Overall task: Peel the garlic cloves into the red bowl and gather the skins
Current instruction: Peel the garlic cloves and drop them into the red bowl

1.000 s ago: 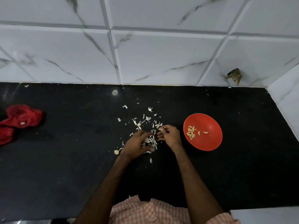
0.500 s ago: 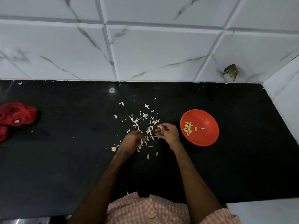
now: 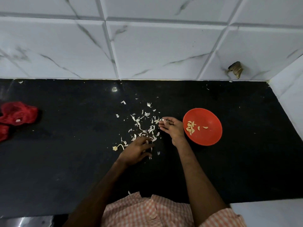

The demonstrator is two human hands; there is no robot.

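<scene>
Nearest, at the counter's edge: a checked shirt, with both bare forearms reaching out over the black counter. Left hand rests low on the near edge of the garlic skins, fingers spread and fairly straight. Touches the flakes rather than gripping them, placed, probably, to rake them together. Just left of it, a dried garlic stem loose among stray flakes.

Right hand a little farther and to the right, fingers curled, pinching a pale scrap at the tips (skin or clove: cannot tell at this size). Hovers just left of the red bowl, near its rim but apart from it, presumably so that anything peeled drops in with a short reach. Inside the bowl, a small heap of peeled cloves toward the left wall, with two more apart to the right.

Peeling seemingly close to done, gathering hardly begun. Skins scattered wide between the hands and beyond, a few well toward the wall. Nothing between hands and bowl; the far strays look the likelier nuisance.

Far left, a crumpled red mesh bag, well apart from the work. Beyond, white marbled wall tiles, with a broken hole at far right.
</scene>
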